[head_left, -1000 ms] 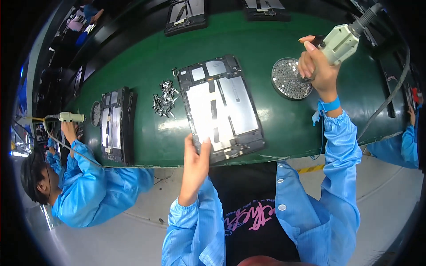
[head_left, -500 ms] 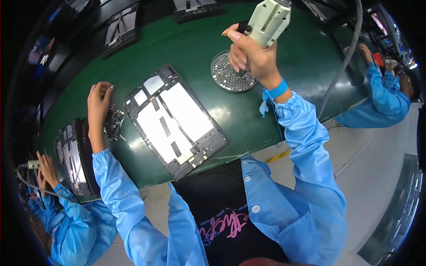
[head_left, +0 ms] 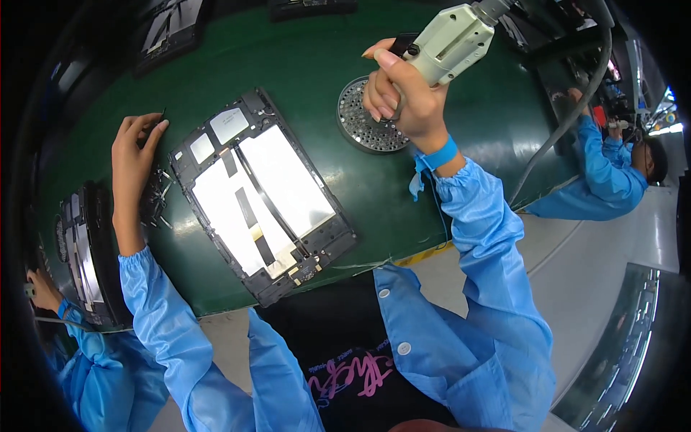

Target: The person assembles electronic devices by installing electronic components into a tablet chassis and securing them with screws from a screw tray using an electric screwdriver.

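My right hand (head_left: 412,97) is wrapped round a pale electric screwdriver (head_left: 448,45), its lower end over a round tray of small metal pieces (head_left: 358,129). The screwdriver's tip is hidden by my fingers. To the left, my left hand (head_left: 137,147) pinches a small dark piece (head_left: 164,113) between thumb and fingertips. It is raised beside a pile of small dark and silver parts (head_left: 160,198). Between my hands lies an opened tablet (head_left: 299,176), its silver battery panels, black strips and cables showing. Neither hand touches the tablet.
A stack of similar tablets (head_left: 90,252) stands at the left, with a co-worker's hand (head_left: 47,291) beside it. More tablets (head_left: 171,29) lie at the far side of the green table (head_left: 302,65). A grey cable (head_left: 568,119) hangs at right, near another co-worker's blue sleeve (head_left: 597,180).
My left hand has its fingers stretched further toward the tablet's far corner, with the dark piece now showing. The whole view has shifted; my right hand keeps its hold on the screwdriver, which tilts more rightward.
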### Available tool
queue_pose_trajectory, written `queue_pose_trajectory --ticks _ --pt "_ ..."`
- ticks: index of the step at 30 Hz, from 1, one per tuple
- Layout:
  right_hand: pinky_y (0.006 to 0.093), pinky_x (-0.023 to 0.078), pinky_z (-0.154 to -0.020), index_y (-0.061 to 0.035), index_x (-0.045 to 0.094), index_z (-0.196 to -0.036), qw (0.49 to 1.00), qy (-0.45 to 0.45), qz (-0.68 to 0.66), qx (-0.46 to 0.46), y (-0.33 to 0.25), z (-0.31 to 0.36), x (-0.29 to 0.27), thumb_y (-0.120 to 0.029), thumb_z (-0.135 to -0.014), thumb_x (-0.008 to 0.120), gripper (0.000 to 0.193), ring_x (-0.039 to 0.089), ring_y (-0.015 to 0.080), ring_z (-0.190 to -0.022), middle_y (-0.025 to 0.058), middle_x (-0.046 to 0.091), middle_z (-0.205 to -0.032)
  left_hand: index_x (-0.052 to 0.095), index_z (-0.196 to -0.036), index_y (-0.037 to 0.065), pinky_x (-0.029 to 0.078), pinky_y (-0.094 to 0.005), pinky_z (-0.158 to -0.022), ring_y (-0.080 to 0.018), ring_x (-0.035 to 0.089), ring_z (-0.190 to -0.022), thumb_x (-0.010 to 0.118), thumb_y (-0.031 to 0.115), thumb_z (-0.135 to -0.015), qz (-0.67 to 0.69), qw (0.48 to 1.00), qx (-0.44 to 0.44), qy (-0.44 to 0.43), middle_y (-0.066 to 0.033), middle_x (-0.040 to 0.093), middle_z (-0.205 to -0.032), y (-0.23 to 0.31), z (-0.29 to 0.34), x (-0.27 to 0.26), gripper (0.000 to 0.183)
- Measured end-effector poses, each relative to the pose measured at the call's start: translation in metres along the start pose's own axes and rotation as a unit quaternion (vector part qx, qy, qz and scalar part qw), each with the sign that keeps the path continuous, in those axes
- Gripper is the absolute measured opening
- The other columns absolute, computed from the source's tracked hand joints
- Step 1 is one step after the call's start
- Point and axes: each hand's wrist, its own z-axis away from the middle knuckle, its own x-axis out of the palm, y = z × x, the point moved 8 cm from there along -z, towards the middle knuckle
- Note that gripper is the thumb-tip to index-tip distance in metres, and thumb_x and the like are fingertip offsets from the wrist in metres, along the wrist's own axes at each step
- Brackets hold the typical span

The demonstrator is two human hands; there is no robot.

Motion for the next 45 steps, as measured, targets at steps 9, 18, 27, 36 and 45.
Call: queue_pose_trajectory --ticks 9,18,27,36,45 --pt "0.0302 0.037 -0.039 0.0068 0.057 -0.099 1.0 -0.004 0.01 0.0 0.006 0.0 -0.004 -0.015 -0.093 0.054 0.022 0.036 0.0108 -0.038 0.0005 0.035 -0.05 0.066 -0.098 -0.002 0.05 -0.027 -0.067 -0.0151 0.062 -0.074 0.07 0.013 -0.09 0.021 0.999 -0.016 0.02 -0.0097 0.064 -0.085 -0.014 0.001 0.003 0.017" --pt "0.0288 0.04 -0.038 0.0045 0.061 -0.092 0.999 -0.002 -0.054 0.0 0.003 0.003 -0.001 -0.007 -0.09 0.063 0.012 0.043 0.0106 -0.039 0.0016 0.045 -0.051 0.072 -0.108 0.003 0.048 -0.0272 -0.066 -0.0141 0.057 -0.068 0.071 0.015 -0.089 -0.009 0.999 0.009 0.03 -0.0081 0.063 -0.085 -0.019 0.001 0.002 0.023" --pt "0.0274 0.039 -0.039 0.0016 0.062 -0.094 0.999 0.03 -0.013 -0.003 0.007 0.007 -0.003 -0.01 -0.09 0.067 0.013 0.045 0.0099 -0.039 0.0012 0.047 -0.051 0.068 -0.097 -0.002 0.049 -0.0285 -0.069 -0.0186 0.064 -0.075 0.068 0.008 -0.09 0.011 1.0 0.006 0.024 -0.0103 0.066 -0.09 -0.019 -0.003 -0.007 0.012" --pt "0.0267 0.036 -0.04 0.004 0.061 -0.105 0.999 0.006 -0.043 -0.032 -0.003 0.013 -0.007 -0.01 -0.095 0.06 0.017 0.04 0.009 -0.041 0.0 0.042 -0.053 0.067 -0.109 0.0 0.053 -0.0256 -0.069 -0.0094 0.063 -0.073 0.07 0.013 -0.091 0.22 0.968 -0.098 0.065 -0.0062 0.07 -0.086 -0.057 -0.006 -0.01 0.022" --pt "0.0271 0.038 -0.04 0.0036 0.062 -0.105 0.997 -0.011 -0.065 -0.044 -0.015 0.012 0.002 -0.008 -0.093 0.061 0.016 0.04 0.0089 -0.041 -0.0002 0.042 -0.054 0.076 -0.097 0.002 0.053 -0.0296 -0.07 -0.019 0.069 -0.074 0.078 0.018 -0.082 0.013 0.992 -0.093 0.083 -0.0138 0.07 -0.088 -0.033 -0.006 -0.023 0.022"
